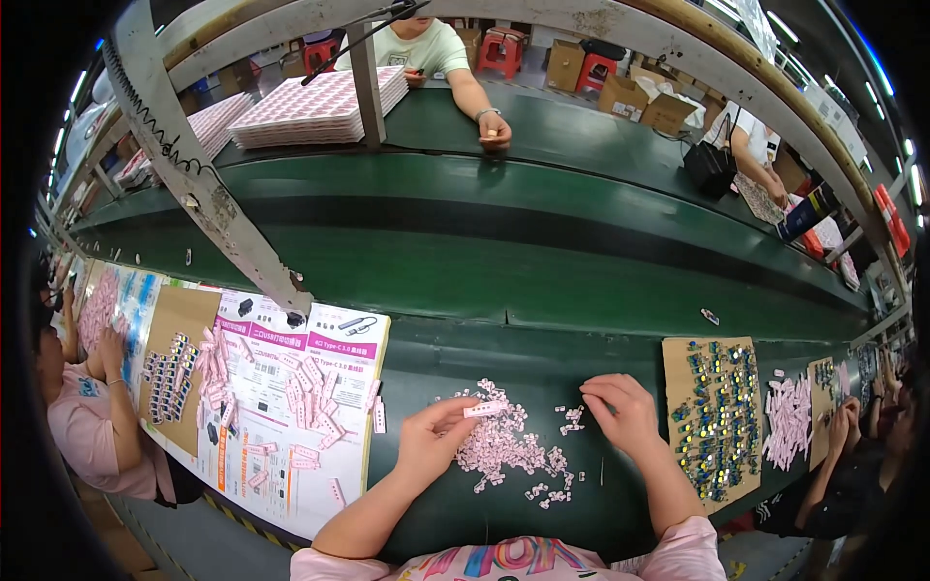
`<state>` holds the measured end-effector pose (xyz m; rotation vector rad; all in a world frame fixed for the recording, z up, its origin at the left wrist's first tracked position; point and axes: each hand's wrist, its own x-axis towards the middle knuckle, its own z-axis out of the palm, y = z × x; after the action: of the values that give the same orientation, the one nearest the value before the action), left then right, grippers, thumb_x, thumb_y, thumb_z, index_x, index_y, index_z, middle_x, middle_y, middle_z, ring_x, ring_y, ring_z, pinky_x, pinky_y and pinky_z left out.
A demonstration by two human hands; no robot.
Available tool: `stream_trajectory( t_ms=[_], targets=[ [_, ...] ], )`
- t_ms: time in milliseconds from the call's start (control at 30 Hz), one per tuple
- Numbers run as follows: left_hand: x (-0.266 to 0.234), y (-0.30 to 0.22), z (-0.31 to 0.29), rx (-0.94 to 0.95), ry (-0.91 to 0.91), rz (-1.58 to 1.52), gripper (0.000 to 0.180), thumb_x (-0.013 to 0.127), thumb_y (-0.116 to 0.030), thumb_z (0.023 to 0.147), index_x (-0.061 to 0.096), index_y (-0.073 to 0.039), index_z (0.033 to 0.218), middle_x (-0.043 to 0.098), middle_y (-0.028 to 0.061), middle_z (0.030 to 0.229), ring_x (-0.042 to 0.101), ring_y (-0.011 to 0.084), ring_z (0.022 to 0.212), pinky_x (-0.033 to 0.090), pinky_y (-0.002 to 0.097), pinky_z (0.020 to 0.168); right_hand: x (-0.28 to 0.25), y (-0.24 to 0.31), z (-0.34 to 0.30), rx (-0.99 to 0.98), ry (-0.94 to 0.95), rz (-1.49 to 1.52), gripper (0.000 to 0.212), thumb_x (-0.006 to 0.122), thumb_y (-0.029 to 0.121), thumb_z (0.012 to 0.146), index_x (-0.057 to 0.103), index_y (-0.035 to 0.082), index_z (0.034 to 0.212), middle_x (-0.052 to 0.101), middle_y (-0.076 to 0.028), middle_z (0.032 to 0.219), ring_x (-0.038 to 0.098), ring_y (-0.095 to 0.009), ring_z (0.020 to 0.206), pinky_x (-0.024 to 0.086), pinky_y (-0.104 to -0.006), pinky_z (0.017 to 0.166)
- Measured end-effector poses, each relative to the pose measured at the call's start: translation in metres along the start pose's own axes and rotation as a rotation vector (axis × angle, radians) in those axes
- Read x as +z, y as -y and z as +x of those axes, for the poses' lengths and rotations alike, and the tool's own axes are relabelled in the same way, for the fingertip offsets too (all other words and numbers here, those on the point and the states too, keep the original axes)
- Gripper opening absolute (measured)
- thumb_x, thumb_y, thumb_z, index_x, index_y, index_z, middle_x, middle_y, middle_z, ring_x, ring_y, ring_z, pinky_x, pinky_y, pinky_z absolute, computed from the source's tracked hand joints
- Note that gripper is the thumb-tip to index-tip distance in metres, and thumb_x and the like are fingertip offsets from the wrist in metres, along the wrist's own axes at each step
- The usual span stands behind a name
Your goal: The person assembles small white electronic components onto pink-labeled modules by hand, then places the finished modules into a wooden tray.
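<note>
My left hand (431, 433) pinches a pink plastic casing strip (485, 410) with a row of small dark holes, holding it over the left part of a pile of tiny pink pieces (504, 447). Right of that pile, my right hand (621, 411) hovers with fingers bent and thumb apart, and nothing shows in it. A few loose pink pieces (571, 420) lie just left of its fingertips. Both the pile and these pieces rest on the dark green work surface (426, 353).
Printed sheets (339, 363) at left carry scattered pink casings (312, 392). Cardboard (712, 494) at right holds rows of small circuit boards; more pink casings (789, 421) lie beyond. A metal post (218, 208) slants down at left. Co-workers sit at both sides and opposite.
</note>
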<state>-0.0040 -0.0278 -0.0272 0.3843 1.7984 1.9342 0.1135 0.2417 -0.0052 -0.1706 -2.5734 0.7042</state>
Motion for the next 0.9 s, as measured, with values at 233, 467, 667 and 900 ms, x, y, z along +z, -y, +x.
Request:
stream_trajectory(
  t_ms=[233, 467, 667, 900],
  targets=[
    [-0.008, 0.003, -0.002, -0.001, -0.024, -0.015, 0.031, 0.067, 0.006, 0.085, 0.07, -0.002, 0.115, 0.074, 0.0085, 0.095, 0.066, 0.0096, 0.077, 0.052, 0.0184, 0.071, 0.023, -0.014, 0.03, -0.051, 0.001, -0.008, 0.011, 0.07, 0.007, 0.082, 0.076, 0.008, 0.092, 0.072, -0.002, 0.095, 0.065, -0.02, 0.078, 0.053, -0.0277, 0.071],
    [-0.009, 0.004, -0.006, -0.013, -0.02, -0.065, 0.031, 0.067, 0.007, 0.084, 0.069, -0.001, 0.115, 0.073, 0.0091, 0.095, 0.066, 0.0098, 0.077, 0.052, 0.0182, 0.071, 0.052, -0.078, 0.063, 0.422, 0.048, 0.285, 0.014, 0.07, 0.011, 0.086, 0.076, 0.006, 0.097, 0.073, -0.001, 0.09, 0.061, -0.013, 0.067, 0.05, -0.0238, 0.065],
    [-0.006, -0.007, -0.005, -0.033, 0.001, -0.038, 0.03, 0.067, 0.008, 0.084, 0.069, 0.001, 0.113, 0.073, 0.0095, 0.093, 0.065, 0.01, 0.076, 0.052, 0.0183, 0.071, 0.05, -0.086, 0.067, 0.556, 0.032, 0.463, 0.017, 0.069, 0.01, 0.088, 0.075, 0.003, 0.103, 0.073, -0.002, 0.085, 0.061, -0.009, 0.068, 0.05, -0.0214, 0.067],
    [-0.005, -0.005, -0.012, -0.025, -0.064, 0.0, 0.03, 0.067, 0.009, 0.083, 0.068, 0.003, 0.113, 0.071, 0.01, 0.09, 0.065, 0.0099, 0.074, 0.051, 0.0174, 0.07, -0.081, -0.154, 0.066, 0.381, -0.733, 0.246, 0.02, 0.068, 0.011, 0.086, 0.071, 0.003, 0.105, 0.074, -0.002, 0.096, 0.064, -0.015, 0.077, 0.051, -0.0249, 0.072]
  ],
)
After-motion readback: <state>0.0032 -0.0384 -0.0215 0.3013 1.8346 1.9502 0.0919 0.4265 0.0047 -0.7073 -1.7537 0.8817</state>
